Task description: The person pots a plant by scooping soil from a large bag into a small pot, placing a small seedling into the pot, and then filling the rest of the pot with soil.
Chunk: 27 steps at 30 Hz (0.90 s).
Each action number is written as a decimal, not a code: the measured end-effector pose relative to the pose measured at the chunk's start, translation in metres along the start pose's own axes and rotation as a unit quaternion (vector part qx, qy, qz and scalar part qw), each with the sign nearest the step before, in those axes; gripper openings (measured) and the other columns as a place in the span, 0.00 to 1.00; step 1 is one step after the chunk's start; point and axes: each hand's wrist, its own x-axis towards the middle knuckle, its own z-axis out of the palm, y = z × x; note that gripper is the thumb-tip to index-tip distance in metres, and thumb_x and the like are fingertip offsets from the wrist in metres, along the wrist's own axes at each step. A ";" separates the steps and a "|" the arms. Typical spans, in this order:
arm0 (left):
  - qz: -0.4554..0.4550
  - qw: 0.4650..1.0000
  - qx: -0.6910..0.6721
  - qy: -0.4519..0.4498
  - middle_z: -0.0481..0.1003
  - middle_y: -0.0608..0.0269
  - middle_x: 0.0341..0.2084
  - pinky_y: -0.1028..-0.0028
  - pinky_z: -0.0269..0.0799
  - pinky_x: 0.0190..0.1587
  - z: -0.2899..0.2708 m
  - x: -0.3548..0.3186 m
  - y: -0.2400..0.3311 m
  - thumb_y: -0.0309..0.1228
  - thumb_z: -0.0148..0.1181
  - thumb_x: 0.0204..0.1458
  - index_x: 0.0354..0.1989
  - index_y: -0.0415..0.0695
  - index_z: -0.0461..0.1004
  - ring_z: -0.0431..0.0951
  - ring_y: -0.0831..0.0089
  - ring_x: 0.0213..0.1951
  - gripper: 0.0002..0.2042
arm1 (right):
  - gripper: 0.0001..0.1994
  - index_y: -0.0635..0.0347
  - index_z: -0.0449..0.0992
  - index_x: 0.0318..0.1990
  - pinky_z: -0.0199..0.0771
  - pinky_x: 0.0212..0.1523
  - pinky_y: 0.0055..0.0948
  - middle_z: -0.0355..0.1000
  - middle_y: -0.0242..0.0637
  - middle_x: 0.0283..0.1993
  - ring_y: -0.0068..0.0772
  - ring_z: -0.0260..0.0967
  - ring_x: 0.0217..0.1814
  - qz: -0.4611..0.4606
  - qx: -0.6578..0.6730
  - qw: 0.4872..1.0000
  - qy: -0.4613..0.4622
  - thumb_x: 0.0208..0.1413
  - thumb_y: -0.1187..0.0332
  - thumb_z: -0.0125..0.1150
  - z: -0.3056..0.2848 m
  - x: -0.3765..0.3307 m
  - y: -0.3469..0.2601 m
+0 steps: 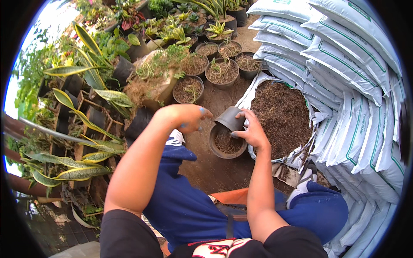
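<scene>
My right hand (253, 131) grips a small dark plant pot (230, 119), thumb on one side and fingers on the other. The pot is tipped over a wider black pot (211, 146) on the ground, which has brown soil (226, 144) in it. Whether anything is inside the tipped pot cannot be seen. To the left of it hovers my left hand (187, 118), fingers apart and loosely bent, holding nothing. Blue smudges show on its fingers. Just right of my right hand lies an opened white sack (299, 161) full of dark brown potting mix (282, 118).
White filled sacks (348, 64) are stacked high along the right. Several soil-filled pots with small plants (222, 72) stand ahead. Snake plants (81, 159) in black pots crowd the left. My bent legs (198, 189) frame the working spot, with an orange piece (230, 196) between them.
</scene>
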 end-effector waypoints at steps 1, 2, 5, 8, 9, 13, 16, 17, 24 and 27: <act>-0.022 0.999 -0.017 -0.017 0.75 0.48 0.62 0.62 0.75 0.59 -0.004 0.001 0.005 0.16 0.53 0.51 0.73 0.45 0.61 0.78 0.56 0.60 0.36 | 0.30 0.54 0.75 0.50 0.60 0.72 0.44 0.63 0.43 0.69 0.51 0.57 0.74 0.010 0.001 0.999 0.031 0.34 0.71 0.81 0.001 -0.002 -0.010; -0.026 0.999 -0.026 -0.017 0.75 0.48 0.62 0.63 0.76 0.57 -0.006 -0.001 0.007 0.13 0.50 0.48 0.73 0.44 0.61 0.79 0.57 0.59 0.37 | 0.30 0.54 0.75 0.50 0.60 0.73 0.45 0.63 0.43 0.69 0.52 0.57 0.74 0.006 -0.009 1.000 0.010 0.34 0.71 0.81 -0.001 0.001 -0.014; -0.036 0.999 -0.032 -0.021 0.74 0.48 0.62 0.65 0.78 0.54 -0.008 -0.003 0.008 0.13 0.54 0.49 0.73 0.43 0.61 0.80 0.62 0.58 0.38 | 0.29 0.54 0.75 0.49 0.60 0.73 0.45 0.62 0.43 0.70 0.52 0.56 0.74 0.003 -0.031 0.999 -0.012 0.34 0.71 0.81 -0.006 0.000 -0.014; -0.053 0.998 0.009 -0.033 0.74 0.49 0.63 0.64 0.78 0.56 -0.010 -0.002 0.013 0.19 0.65 0.51 0.74 0.44 0.60 0.79 0.60 0.59 0.38 | 0.28 0.55 0.75 0.47 0.56 0.74 0.44 0.61 0.43 0.70 0.50 0.55 0.75 0.018 -0.017 1.000 -0.011 0.34 0.68 0.79 -0.019 -0.001 -0.010; -0.067 0.997 -0.002 -0.033 0.74 0.49 0.63 0.64 0.78 0.57 -0.010 -0.004 0.017 0.19 0.65 0.51 0.74 0.45 0.60 0.80 0.59 0.58 0.38 | 0.27 0.55 0.75 0.47 0.56 0.74 0.44 0.61 0.43 0.69 0.50 0.55 0.74 0.028 -0.037 0.999 -0.001 0.34 0.68 0.79 -0.022 -0.003 -0.011; -0.097 0.995 -0.025 -0.029 0.74 0.51 0.63 0.63 0.77 0.58 -0.009 -0.009 0.022 0.18 0.64 0.50 0.74 0.47 0.61 0.79 0.57 0.58 0.39 | 0.26 0.55 0.76 0.46 0.60 0.72 0.44 0.64 0.42 0.63 0.50 0.57 0.71 0.039 -0.071 0.997 0.015 0.35 0.68 0.80 -0.037 -0.012 -0.016; -0.068 0.995 -0.076 -0.010 0.74 0.49 0.63 0.62 0.75 0.59 -0.012 -0.005 0.030 0.11 0.57 0.46 0.73 0.47 0.62 0.77 0.56 0.61 0.40 | 0.27 0.55 0.77 0.47 0.63 0.69 0.45 0.66 0.41 0.60 0.51 0.59 0.68 0.045 -0.076 0.995 0.044 0.35 0.67 0.82 -0.053 -0.016 -0.014; -0.043 0.998 -0.034 0.009 0.74 0.48 0.62 0.63 0.75 0.59 -0.012 -0.002 0.032 0.10 0.55 0.45 0.73 0.46 0.63 0.77 0.55 0.61 0.41 | 0.28 0.55 0.77 0.47 0.63 0.69 0.45 0.66 0.41 0.60 0.51 0.59 0.68 0.045 -0.072 0.993 0.079 0.35 0.67 0.82 -0.058 -0.019 -0.010; 0.112 0.992 -0.049 0.025 0.78 0.44 0.57 0.62 0.73 0.63 -0.018 0.007 0.066 0.08 0.47 0.43 0.68 0.42 0.68 0.76 0.54 0.63 0.37 | 0.26 0.54 0.77 0.47 0.62 0.70 0.45 0.65 0.43 0.61 0.52 0.61 0.68 0.069 -0.053 0.955 0.285 0.37 0.69 0.82 -0.107 -0.035 0.015; 0.125 0.991 -0.036 0.012 0.78 0.44 0.56 0.61 0.72 0.64 -0.025 0.023 0.075 0.07 0.42 0.41 0.67 0.41 0.69 0.77 0.54 0.62 0.38 | 0.26 0.56 0.77 0.47 0.63 0.68 0.45 0.67 0.45 0.61 0.52 0.62 0.66 0.042 -0.083 0.898 0.430 0.37 0.69 0.82 -0.139 -0.037 0.031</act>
